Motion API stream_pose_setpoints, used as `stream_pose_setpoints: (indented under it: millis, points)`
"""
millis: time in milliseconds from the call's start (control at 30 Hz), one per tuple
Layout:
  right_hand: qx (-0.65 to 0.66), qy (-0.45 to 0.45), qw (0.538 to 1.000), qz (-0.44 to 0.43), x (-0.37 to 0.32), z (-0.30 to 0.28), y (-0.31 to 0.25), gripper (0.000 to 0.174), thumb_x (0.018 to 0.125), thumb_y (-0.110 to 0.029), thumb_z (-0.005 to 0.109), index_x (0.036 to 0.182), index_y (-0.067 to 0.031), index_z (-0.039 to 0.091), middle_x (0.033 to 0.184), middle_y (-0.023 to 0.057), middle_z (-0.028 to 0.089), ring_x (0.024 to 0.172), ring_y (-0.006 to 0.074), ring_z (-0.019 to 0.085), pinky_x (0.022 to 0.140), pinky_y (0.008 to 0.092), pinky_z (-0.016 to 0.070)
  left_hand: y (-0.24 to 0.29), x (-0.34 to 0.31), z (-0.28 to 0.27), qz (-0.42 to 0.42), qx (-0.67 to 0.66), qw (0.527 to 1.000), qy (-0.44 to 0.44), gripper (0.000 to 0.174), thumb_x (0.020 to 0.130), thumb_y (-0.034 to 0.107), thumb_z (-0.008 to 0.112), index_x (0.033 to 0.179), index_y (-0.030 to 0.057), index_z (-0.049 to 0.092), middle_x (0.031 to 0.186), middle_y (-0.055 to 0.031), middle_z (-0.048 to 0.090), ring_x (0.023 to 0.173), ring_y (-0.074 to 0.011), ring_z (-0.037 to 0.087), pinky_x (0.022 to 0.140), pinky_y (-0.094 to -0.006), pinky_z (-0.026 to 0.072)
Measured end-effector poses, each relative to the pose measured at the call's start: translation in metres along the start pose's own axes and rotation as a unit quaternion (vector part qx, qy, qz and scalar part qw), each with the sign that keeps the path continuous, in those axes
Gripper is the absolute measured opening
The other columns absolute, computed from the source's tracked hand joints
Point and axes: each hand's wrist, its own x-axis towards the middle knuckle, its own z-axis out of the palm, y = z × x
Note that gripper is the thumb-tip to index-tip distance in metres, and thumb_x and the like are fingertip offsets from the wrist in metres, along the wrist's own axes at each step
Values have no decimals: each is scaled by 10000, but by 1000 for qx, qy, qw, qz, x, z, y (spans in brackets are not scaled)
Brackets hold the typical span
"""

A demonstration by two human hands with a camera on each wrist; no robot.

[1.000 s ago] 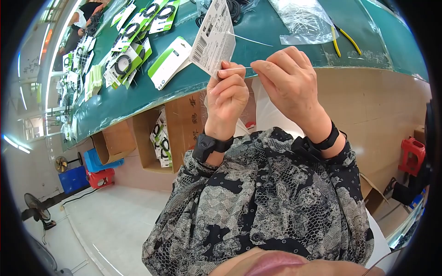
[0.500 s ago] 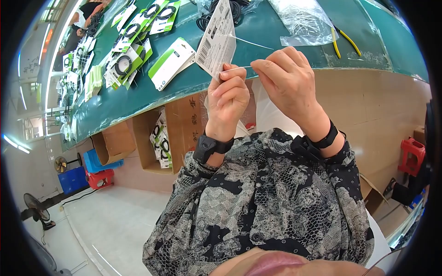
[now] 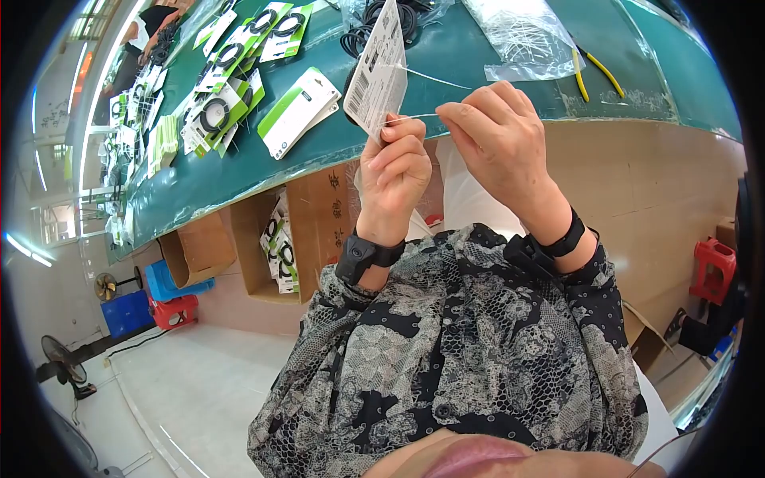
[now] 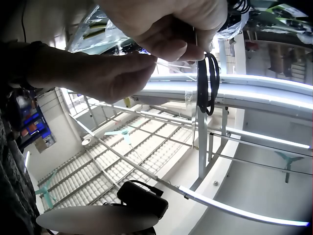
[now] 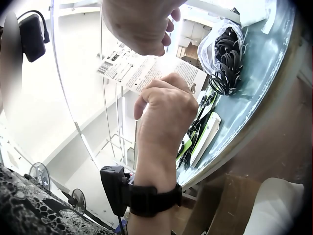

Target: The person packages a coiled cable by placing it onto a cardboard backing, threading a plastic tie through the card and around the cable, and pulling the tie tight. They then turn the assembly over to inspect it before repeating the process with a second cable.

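My left hand [image 3: 396, 179] grips the lower edge of a white printed package card [image 3: 379, 76], tilted up above the table's edge. Behind the card hangs a coiled black cable [image 4: 209, 83], plain in the left wrist view. One thin white cable tie [image 3: 434, 78] sticks out from the card toward the right. A second white tie [image 3: 416, 117] runs between the hands, its far end pinched by the fingertips of my right hand [image 3: 502, 139]. In the right wrist view the card [image 5: 132, 69] shows between both hands, its printed side visible.
Carded cables [image 3: 215, 113] and a stack of white-green cards [image 3: 299, 113] lie on the green table [image 3: 446, 48]. At the back are loose black cables [image 3: 410, 24], a bag of white ties [image 3: 526, 36] and yellow-handled pliers [image 3: 582, 76]. A cardboard box [image 3: 315, 231] stands below.
The card has shifted slightly right and turned, so the black coil's edge shows behind it. My left hand has moved a little right; the right hand stays nearly still, pinching the tie.
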Motion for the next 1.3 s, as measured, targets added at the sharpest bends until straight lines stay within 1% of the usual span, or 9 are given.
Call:
stream_pose_setpoints:
  millis: [433,700,733,833,933,967,1067,1133,1300]
  points:
    - [4,-8,1000,0,-2,1,0,150,685,-43,707,811,-107,659,701,-6,544,680,182,527,632,305,432,0,0,0,10,4,1000,7,143,893,36,512,913,-102,544,755,-104,500,441,-101,467,335,-204,372]
    - [23,-20,1000,8,-1,1,-5,146,699,-46,705,828,-101,663,744,7,576,714,195,550,655,307,444,3,1,-9,32,57,998,10,224,931,156,546,991,-60,538,743,-73,489,497,-83,482,357,-172,357]
    - [27,-28,999,13,0,1,-6,147,702,-49,707,834,-98,665,762,13,591,730,202,562,665,306,449,4,2,-12,37,119,992,7,231,933,179,548,1011,-38,539,765,-65,510,524,-82,496,376,-170,366]
    - [49,3,999,22,0,11,-9,130,700,-60,678,818,-98,641,767,20,574,743,219,549,658,320,427,5,4,-18,51,236,970,-7,249,938,225,553,1053,4,543,808,-50,552,579,-81,524,414,-168,383]
    - [82,6,996,47,-11,22,4,126,707,-59,665,824,-91,631,797,41,580,770,245,552,665,335,423,-10,10,-10,210,429,873,104,250,938,242,553,1108,59,550,945,-37,617,738,-115,606,560,-216,505]
    - [105,-2,991,77,-17,25,11,130,715,-52,666,837,-83,631,824,58,594,790,263,561,675,345,429,-9,10,-11,213,421,877,97,250,938,242,553,1108,59,550,945,-37,617,738,-115,606,560,-216,505]
    - [145,-22,981,130,-22,27,18,163,736,-27,666,892,-65,639,875,93,620,840,289,580,693,364,455,0,10,-13,246,513,813,123,275,936,219,556,1164,67,532,1063,-50,627,897,-170,636,751,-310,559]
    - [182,-28,963,196,-26,28,15,222,760,11,664,974,-45,652,923,129,645,898,306,600,710,384,492,2,12,-17,275,519,802,104,282,935,211,557,1174,65,526,1065,-54,624,924,-181,633,781,-328,556]
    - [43,-75,982,165,-27,6,21,258,751,5,671,1000,-59,650,933,115,647,906,268,600,709,373,486,10,16,-21,348,575,738,59,299,933,179,560,1199,53,506,1085,-73,611,966,-204,628,831,-363,554]
